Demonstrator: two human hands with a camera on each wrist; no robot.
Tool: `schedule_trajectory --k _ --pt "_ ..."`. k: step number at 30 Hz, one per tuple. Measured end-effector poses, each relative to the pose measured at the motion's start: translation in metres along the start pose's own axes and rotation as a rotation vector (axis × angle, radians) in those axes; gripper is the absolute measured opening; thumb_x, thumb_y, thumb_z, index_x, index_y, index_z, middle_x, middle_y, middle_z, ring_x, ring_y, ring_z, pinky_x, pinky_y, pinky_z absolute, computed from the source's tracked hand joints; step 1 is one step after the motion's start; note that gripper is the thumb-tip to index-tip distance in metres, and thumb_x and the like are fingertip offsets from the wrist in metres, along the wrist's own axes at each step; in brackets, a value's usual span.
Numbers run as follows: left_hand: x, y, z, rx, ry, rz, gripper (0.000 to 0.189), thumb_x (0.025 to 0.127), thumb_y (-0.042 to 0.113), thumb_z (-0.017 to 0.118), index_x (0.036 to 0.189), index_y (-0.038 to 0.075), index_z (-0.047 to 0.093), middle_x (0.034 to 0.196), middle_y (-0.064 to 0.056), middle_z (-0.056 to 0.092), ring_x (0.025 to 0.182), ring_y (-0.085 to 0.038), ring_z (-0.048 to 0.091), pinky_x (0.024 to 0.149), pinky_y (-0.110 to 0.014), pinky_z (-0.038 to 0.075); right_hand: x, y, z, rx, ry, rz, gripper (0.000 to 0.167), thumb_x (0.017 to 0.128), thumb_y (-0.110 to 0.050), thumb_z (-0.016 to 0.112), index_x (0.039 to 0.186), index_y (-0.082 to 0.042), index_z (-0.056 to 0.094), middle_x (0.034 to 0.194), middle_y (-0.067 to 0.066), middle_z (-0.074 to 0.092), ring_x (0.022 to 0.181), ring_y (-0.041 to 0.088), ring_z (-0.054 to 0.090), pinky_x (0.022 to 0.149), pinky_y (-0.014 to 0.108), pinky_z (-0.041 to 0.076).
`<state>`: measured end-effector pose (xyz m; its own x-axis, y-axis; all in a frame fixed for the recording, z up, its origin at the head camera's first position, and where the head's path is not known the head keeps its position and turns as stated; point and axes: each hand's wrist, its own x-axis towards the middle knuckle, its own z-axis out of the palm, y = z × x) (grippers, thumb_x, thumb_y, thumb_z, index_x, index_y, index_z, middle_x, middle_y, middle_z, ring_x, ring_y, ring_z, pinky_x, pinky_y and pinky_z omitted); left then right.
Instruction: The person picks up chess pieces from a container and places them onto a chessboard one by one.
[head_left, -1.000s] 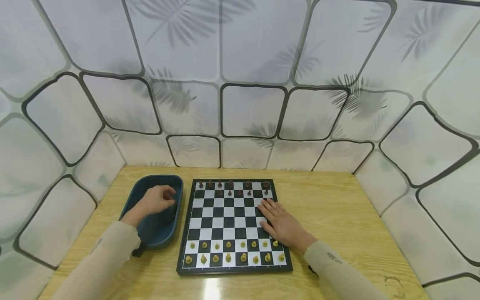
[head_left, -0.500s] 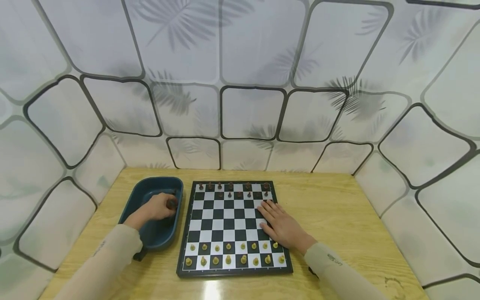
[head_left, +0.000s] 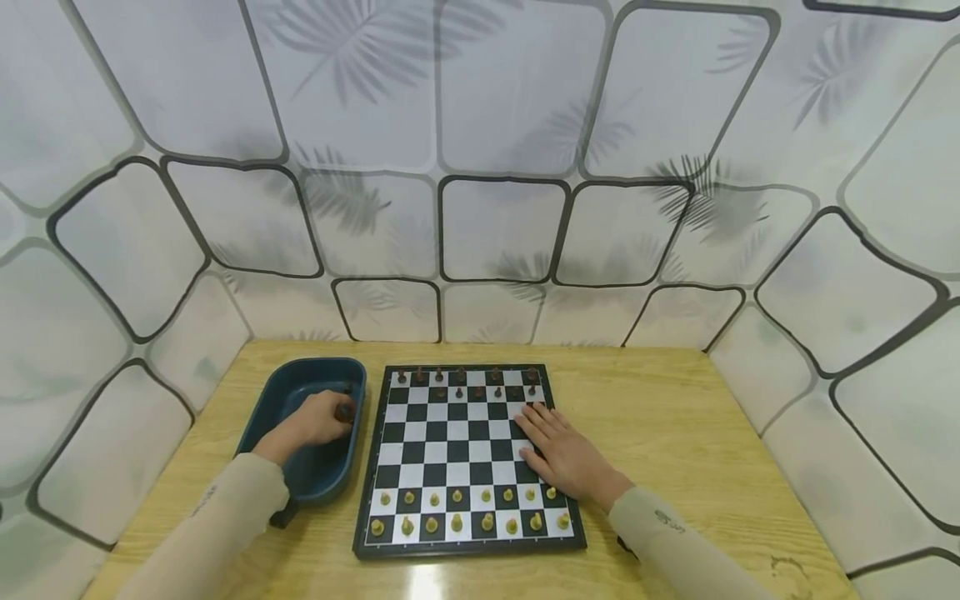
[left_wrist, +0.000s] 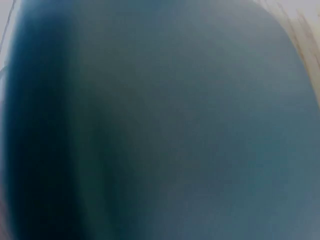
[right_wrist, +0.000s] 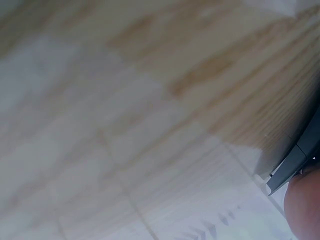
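My left hand is inside the blue plastic bin, left of the chessboard. Its thumb and fingers pinch a dark reddish chess piece, whose kind I cannot tell. In the left wrist view only the blurred bin wall shows. My right hand lies flat, fingers extended, over the right edge of the black-and-white chessboard. Yellow chess pieces fill the two near rows. Dark red chess pieces stand in the two far rows, with gaps between some of them.
Another dark piece shows near the bin's far right side. The light wooden table extends right of the board. Patterned fabric walls enclose the back and sides. The right wrist view catches the board's edge.
My left hand has dipped lower in the bin, and a dark chess piece now shows between its fingers. My right hand has stayed on the board's edge.
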<state>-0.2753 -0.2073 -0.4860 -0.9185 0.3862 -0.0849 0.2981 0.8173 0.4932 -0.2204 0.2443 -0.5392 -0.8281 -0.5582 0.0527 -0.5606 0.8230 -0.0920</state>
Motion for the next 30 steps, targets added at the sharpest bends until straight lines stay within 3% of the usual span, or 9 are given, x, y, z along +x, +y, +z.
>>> schedule_trajectory --k 14,22,26,30 --pt "-0.0018 0.003 0.001 0.033 0.039 -0.015 0.008 0.088 0.006 0.076 0.095 0.003 0.076 0.088 -0.009 0.076 0.078 -0.02 0.069 0.073 -0.042 0.058 -0.0003 -0.0009 -0.0013 0.001 -0.023 0.018 0.066 0.112 -0.048 0.038 0.166 -0.01 0.033 0.173 0.011 0.031 0.162 0.033 0.024 0.131 0.049 0.025" --pt "-0.0044 0.0013 0.0008 -0.004 0.009 -0.047 0.012 0.096 0.006 0.068 0.1 -0.001 0.076 0.079 -0.008 0.072 0.057 -0.014 0.065 0.059 -0.032 0.054 0.0001 -0.002 -0.0017 0.003 -0.017 0.014 0.065 0.112 -0.047 0.039 0.165 -0.009 0.035 0.173 0.012 0.032 0.162 0.034 0.025 0.131 0.05 0.025" --pt "-0.0048 0.0006 0.0007 0.025 0.018 -0.053 0.009 0.093 0.007 0.069 0.096 0.001 0.075 0.077 -0.005 0.07 0.06 -0.014 0.064 0.061 -0.033 0.053 0.0006 -0.0021 -0.0019 0.009 -0.011 0.007 0.065 0.112 -0.046 0.04 0.164 -0.008 0.036 0.172 0.013 0.033 0.162 0.035 0.026 0.131 0.051 0.026" --pt "-0.0031 -0.0014 0.0005 0.07 0.023 -0.055 0.01 0.089 0.007 0.073 0.096 0.003 0.075 0.086 -0.01 0.073 0.073 -0.02 0.064 0.069 -0.04 0.055 0.0006 -0.0015 -0.0013 0.013 -0.021 0.012 0.065 0.112 -0.047 0.039 0.165 -0.009 0.034 0.173 0.012 0.031 0.162 0.034 0.025 0.131 0.05 0.024"
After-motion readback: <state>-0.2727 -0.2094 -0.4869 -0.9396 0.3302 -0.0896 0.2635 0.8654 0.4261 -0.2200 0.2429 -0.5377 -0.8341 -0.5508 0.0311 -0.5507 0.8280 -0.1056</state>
